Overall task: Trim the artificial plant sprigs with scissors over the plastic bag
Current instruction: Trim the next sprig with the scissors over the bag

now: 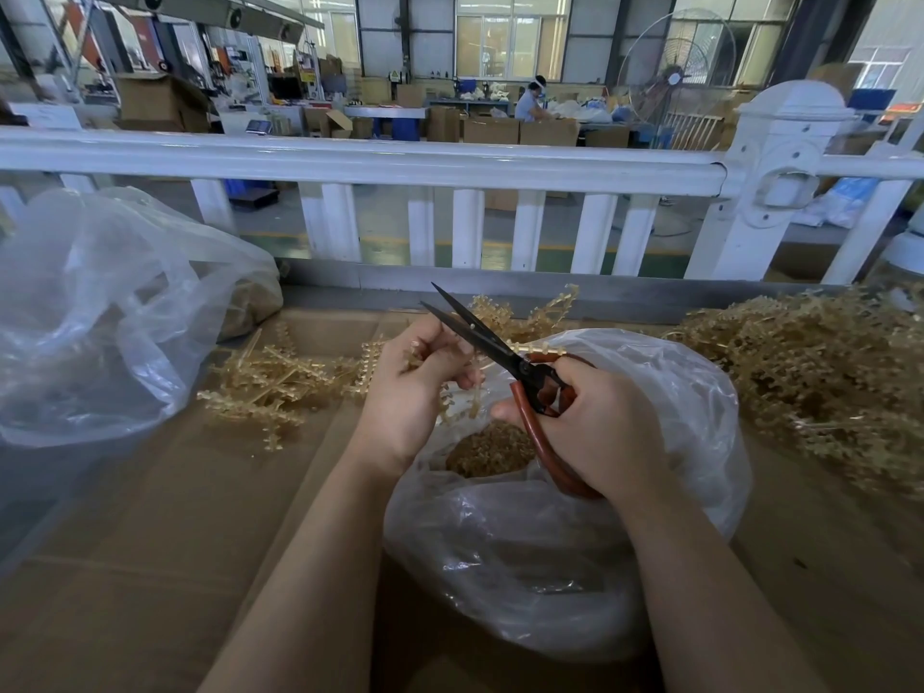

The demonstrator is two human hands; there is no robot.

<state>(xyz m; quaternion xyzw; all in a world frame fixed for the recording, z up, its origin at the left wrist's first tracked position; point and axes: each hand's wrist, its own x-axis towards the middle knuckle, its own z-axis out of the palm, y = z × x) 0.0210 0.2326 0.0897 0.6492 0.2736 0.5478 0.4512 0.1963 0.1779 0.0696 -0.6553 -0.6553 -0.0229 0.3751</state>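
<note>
My left hand [415, 392] grips a tan artificial plant sprig [520, 320] whose branches stick out beyond my fingers and dangle below them. My right hand [595, 422] holds scissors [480, 332] with red-brown handles; the black blades are parted and point up and left past my left fingers. Both hands hover over a clear plastic bag [650, 492] whose open mouth shows a heap of tan cut pieces [487, 450] inside.
Loose sprigs [265, 387] lie on the cardboard surface [150, 567] to the left. A big pile of sprigs [820, 382] fills the right side. Another clear bag [100, 312] sits at far left. A white railing [400, 162] runs behind the work surface.
</note>
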